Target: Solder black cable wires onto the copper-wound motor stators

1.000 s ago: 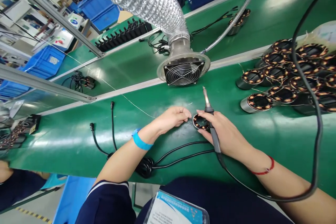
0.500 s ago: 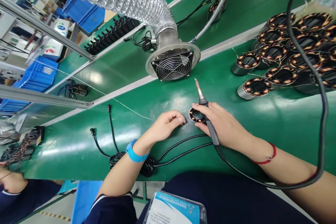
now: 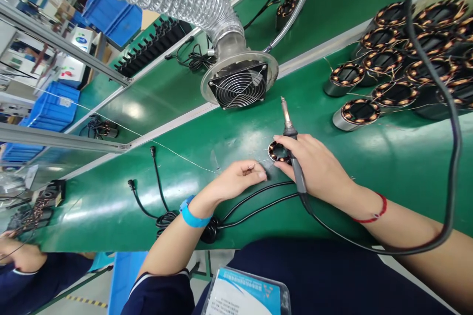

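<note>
Across the middle of the view, a long green workbench [image 3: 399, 167] is stretching, and a silver foil duct [image 3: 177, 0] is coming down over its far side. At the mouth of the duct, a black fan [image 3: 242, 87] with a round wire guard is facing the near side. To the right, many metal cylinders [image 3: 384, 61] with copper windings are standing close together. At the lower left, another person's arm [image 3: 25, 258] is showing partly. Under the left forearm, a black cable [image 3: 210, 231] is lying in coils near the front edge.

The right hand [image 3: 316, 165] is curving half closed and is holding two things together. A soldering iron [image 3: 298, 172] is lying across its fingers, the metal tip pointing away from the person. Between thumb and forefinger, a small wound ring [image 3: 274, 153] is being gripped by its sides; whether it is touching the bench, I cannot tell. The left hand [image 3: 242, 177] is waiting just beside, at the ring's left, with fingers folded and thumb closing against them, and it is pinching a thin wire [image 3: 262, 161]. The wire is reaching close to the ring; whether they are touching, I cannot tell.
</note>
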The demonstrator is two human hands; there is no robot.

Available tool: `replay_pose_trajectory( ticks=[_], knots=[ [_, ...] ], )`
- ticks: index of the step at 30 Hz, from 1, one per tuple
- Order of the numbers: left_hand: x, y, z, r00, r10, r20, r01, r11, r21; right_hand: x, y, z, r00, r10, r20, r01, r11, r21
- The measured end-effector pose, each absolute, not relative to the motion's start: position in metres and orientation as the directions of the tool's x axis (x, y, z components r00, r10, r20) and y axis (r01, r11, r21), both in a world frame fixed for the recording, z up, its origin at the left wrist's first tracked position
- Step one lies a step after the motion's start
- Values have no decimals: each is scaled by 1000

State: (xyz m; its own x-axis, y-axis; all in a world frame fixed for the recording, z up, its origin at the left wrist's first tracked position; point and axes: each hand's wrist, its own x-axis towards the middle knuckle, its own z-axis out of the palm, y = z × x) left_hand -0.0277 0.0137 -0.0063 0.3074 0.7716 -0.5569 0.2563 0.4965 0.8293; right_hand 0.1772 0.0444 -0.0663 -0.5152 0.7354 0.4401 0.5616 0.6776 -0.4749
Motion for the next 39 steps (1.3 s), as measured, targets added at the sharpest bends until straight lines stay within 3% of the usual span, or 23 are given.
replay_pose_trajectory(
  ticks=[6, 8, 11, 14, 18, 22, 29, 32, 39],
  knots=[
    [-25, 21, -22, 312, 805, -505, 55, 516, 855, 179, 49, -67, -561, 721, 407, 540, 691, -480],
    [-22, 22, -24, 318, 809, -494, 76, 497, 864, 186, 55, -68, -553, 730, 402, 539, 681, -495],
    [-13, 16, -23, 296, 825, -481, 362, 370, 856, 199, 66, -68, -477, 782, 401, 562, 622, -545],
    [5, 4, -21, 291, 845, -448, 672, 153, 725, 210, 71, -64, -398, 825, 401, 544, 565, -621],
    [23, -6, -21, 265, 851, -453, 786, 81, 613, 216, 68, -51, -294, 831, 471, 502, 554, -664],
    [12, -7, -14, 192, 858, -477, 593, 285, 753, 218, 62, -37, -150, 833, 533, 471, 534, -702],
    [-2, -4, -9, 74, 874, -480, 165, 464, 870, 209, 52, -31, -232, 863, 449, 44, 470, -882],
    [2, -2, -8, 52, 865, -499, 119, 490, 863, 206, 48, -30, -259, 870, 419, -26, 428, -904],
    [2, 2, -12, 24, 865, -501, 159, 492, 856, 208, 47, -29, -240, 892, 384, 28, 402, -915]
  ],
)
